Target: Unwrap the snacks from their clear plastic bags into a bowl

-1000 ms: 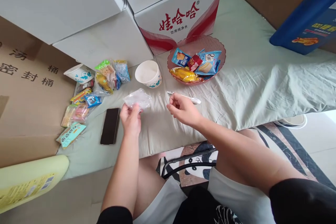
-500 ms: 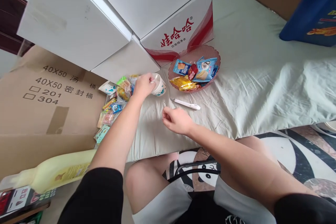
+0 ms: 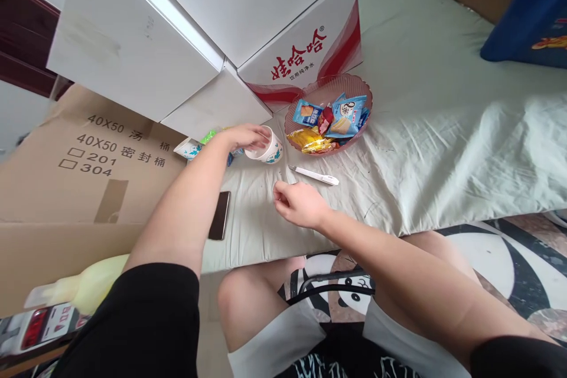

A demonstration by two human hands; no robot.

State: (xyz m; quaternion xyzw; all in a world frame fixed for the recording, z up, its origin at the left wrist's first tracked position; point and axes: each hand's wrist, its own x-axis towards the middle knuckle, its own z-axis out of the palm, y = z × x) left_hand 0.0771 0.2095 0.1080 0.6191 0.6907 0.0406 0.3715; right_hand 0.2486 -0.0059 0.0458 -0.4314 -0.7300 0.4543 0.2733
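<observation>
Wrinkled cloth (image 3: 398, 165), round paper cup (image 3: 273, 155).
Left hand (image 3: 248, 136) partly inside, grip unclear; right hand (image 3: 299, 203) curled closed near cloth's front edge.

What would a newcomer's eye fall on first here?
Probably the pink bowl with bright snack packets, standing in front of the red-lettered white box. Next comes the left hand, its fingers at the mouth of the paper cup beside the bowl. A white utility knife lies on the cloth, just beyond the right hand.
</observation>
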